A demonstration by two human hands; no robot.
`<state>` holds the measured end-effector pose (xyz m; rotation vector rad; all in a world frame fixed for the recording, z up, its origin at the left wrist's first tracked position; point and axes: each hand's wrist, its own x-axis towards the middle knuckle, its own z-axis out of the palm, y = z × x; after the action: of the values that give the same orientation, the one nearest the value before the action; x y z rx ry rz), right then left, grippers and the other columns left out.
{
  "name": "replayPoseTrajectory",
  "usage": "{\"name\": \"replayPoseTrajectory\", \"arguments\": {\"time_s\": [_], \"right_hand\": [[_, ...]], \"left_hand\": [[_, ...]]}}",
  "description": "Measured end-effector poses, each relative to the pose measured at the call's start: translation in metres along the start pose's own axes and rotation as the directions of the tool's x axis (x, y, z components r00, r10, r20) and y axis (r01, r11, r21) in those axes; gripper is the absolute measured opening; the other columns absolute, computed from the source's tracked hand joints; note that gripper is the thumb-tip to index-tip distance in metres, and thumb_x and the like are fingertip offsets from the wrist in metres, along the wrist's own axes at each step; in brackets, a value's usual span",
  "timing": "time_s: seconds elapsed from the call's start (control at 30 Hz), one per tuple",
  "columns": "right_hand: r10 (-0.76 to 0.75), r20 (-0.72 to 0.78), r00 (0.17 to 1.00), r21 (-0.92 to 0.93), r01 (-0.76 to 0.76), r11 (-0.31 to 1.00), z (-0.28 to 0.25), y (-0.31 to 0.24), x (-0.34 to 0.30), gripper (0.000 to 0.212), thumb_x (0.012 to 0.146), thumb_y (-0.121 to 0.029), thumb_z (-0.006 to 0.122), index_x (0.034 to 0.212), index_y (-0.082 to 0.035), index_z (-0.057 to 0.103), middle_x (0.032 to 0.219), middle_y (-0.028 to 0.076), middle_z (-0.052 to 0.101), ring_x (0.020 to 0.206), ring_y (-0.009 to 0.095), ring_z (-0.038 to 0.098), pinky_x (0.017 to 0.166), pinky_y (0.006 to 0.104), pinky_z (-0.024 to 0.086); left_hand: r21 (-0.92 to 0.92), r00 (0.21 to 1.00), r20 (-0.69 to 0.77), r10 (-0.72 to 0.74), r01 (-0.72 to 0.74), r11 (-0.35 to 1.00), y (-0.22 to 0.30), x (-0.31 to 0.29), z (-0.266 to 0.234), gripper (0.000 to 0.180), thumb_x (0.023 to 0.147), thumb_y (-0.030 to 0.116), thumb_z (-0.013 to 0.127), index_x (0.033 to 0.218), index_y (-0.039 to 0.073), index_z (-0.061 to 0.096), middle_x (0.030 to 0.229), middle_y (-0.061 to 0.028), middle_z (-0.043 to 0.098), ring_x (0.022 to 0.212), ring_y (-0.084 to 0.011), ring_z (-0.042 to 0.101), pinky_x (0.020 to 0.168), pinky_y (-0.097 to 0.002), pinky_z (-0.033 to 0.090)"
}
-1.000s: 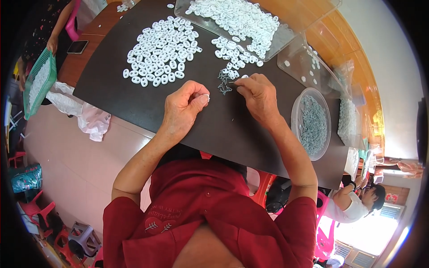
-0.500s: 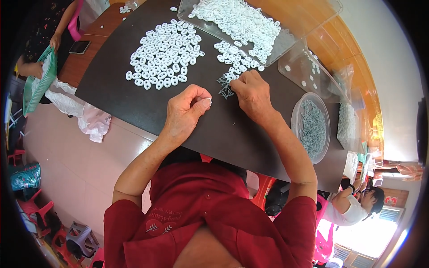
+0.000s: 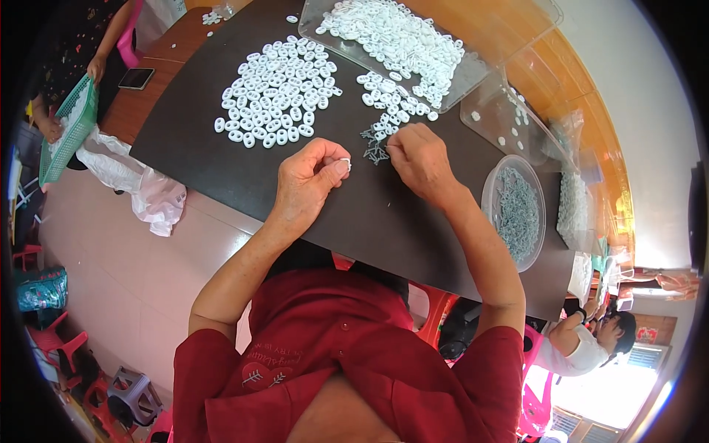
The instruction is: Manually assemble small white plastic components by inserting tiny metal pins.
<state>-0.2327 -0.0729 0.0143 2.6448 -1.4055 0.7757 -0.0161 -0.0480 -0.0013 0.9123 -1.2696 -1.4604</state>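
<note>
Between the thumb and fingers of my left hand (image 3: 306,181) is a small white plastic piece (image 3: 346,164), mostly covered by the fingertips. My right hand (image 3: 422,159) is closed in a pinch at the right edge of a little heap of grey screws (image 3: 375,148); whatever lies between its fingertips is hidden. Just beyond that heap lie loose white oval pieces with two holes (image 3: 389,96). A broad spread of the same kind of white oval pieces (image 3: 277,92) covers the table to the left, beyond my left hand.
At the far side, a clear tray (image 3: 473,74) holds many white pieces. To the right stand a round clear tub (image 3: 543,214) of grey screws and another clear container (image 3: 484,122). One person at left holds a green basket (image 3: 70,136); another person (image 3: 583,343) sits at right.
My right hand has drawn slightly right, off the screw heap, its fingers curled closer together. My left hand keeps its hold on the white piece. The person at left has shifted a hand on the basket.
</note>
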Motion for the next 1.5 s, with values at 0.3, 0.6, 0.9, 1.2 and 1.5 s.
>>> {"name": "replayPoseTrajectory", "arguments": {"time_s": [0.3,0.6,0.9,1.2,1.5], "right_hand": [[0.474,0.202,0.857,0.516,-0.504,0.692,-0.025,-0.059,-0.004,0.009,0.078,-0.001,0.066,0.085,0.000,0.060,0.078,0.002,0.060,0.069,0.006,0.053,0.061,0.0231,0.044],[0.514,0.177,0.839,0.669,-0.485,0.563,-0.026,-0.077,-0.008,0.013,0.078,0.001,0.066,0.091,-0.001,0.063,0.081,-0.001,0.059,0.072,0.005,0.051,0.064,0.0204,0.042],[0.465,0.191,0.864,0.765,-0.428,0.481,-0.026,-0.077,-0.016,0.014,0.081,0.004,0.064,0.094,0.000,0.064,0.084,0.000,0.060,0.075,0.005,0.053,0.067,0.0197,0.043],[0.533,0.300,0.791,0.753,-0.540,0.376,-0.030,-0.083,-0.011,0.014,0.080,0.000,0.066,0.093,0.001,0.062,0.085,0.002,0.063,0.078,0.007,0.057,0.070,0.0212,0.046],[0.528,0.312,0.790,0.694,-0.569,0.441,-0.025,-0.081,-0.012,0.013,0.079,0.000,0.067,0.092,0.001,0.062,0.083,0.002,0.063,0.077,0.007,0.057,0.069,0.0211,0.046]], "left_hand": [[-0.239,0.984,0.070,-0.162,0.174,0.955,0.006,-0.006,0.002,0.011,0.089,0.009,0.060,0.095,0.000,0.062,0.076,-0.0049,0.063,0.064,-0.0075,0.056,0.058,-0.0202,0.045],[-0.432,0.985,0.064,-0.162,0.174,0.885,0.006,-0.012,0.008,0.015,0.088,0.007,0.061,0.099,-0.003,0.062,0.082,-0.0104,0.064,0.067,-0.0121,0.058,0.061,-0.0229,0.048],[-0.379,0.990,0.052,-0.131,0.141,0.915,0.001,-0.017,0.012,0.014,0.086,0.006,0.063,0.098,-0.002,0.063,0.080,-0.0066,0.063,0.068,-0.0092,0.057,0.057,-0.0206,0.046],[-0.322,0.989,0.067,-0.128,0.143,0.936,0.000,-0.019,0.015,0.010,0.089,0.004,0.057,0.095,-0.001,0.062,0.078,-0.0042,0.062,0.066,-0.0073,0.055,0.055,-0.0192,0.043],[-0.293,0.989,0.066,-0.132,0.146,0.945,-0.003,-0.021,0.016,0.008,0.090,0.007,0.057,0.093,0.000,0.061,0.077,-0.0018,0.061,0.064,-0.0050,0.052,0.054,-0.0182,0.041]]}}
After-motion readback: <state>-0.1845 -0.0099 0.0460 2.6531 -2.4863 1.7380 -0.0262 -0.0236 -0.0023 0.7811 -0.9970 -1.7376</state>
